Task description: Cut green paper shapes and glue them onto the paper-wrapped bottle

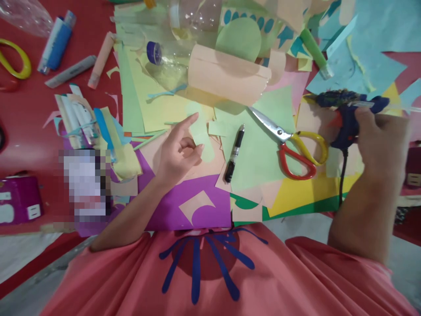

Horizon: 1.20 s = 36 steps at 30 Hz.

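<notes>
My left hand (179,151) hovers over or rests on the layered paper, index finger stretched out and thumb apart from it. Its fingertips are at a pale green paper cutout (205,151) with rounded ends; whether they touch it I cannot tell. On the right, my right hand (378,136) is closed around a dark blue glue gun (347,127) with a black cord hanging down. A clear glue stick shows at its back. Between my hands lie a black pen (234,153) and scissors (286,142) with red and yellow handles, blades slightly apart or shut, pointing up left.
A clear plastic bottle (174,61) with a dark blue cap lies wrapped in peach paper (226,74). Markers (61,41) and paper scraps lie on the red table (29,114) at left. A purple box (23,199) stands at the left edge. Blue paper (378,30) lies upper right.
</notes>
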Each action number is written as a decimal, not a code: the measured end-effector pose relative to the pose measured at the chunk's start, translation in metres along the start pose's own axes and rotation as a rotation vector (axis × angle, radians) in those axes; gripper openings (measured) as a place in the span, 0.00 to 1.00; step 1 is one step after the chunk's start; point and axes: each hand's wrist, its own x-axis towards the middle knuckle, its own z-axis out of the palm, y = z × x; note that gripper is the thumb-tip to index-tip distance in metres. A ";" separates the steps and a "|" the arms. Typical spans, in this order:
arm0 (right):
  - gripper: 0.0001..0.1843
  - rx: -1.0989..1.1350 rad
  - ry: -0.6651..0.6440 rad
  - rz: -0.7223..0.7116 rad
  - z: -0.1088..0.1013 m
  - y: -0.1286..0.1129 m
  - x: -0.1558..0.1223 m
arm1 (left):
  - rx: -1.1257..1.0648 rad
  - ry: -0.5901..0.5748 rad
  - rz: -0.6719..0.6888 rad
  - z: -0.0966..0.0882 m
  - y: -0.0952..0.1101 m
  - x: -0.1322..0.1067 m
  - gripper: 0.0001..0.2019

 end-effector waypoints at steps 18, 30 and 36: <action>0.13 0.088 -0.269 -1.042 0.105 -0.086 -0.095 | 0.128 -0.023 0.035 -0.003 0.002 -0.002 0.26; 0.12 0.760 -0.664 -0.565 0.072 -0.086 -0.100 | 0.139 -0.015 0.044 -0.002 0.002 -0.003 0.27; 0.03 1.083 -0.987 -0.252 0.071 -0.090 -0.120 | 0.160 -0.039 0.141 0.000 -0.001 -0.003 0.27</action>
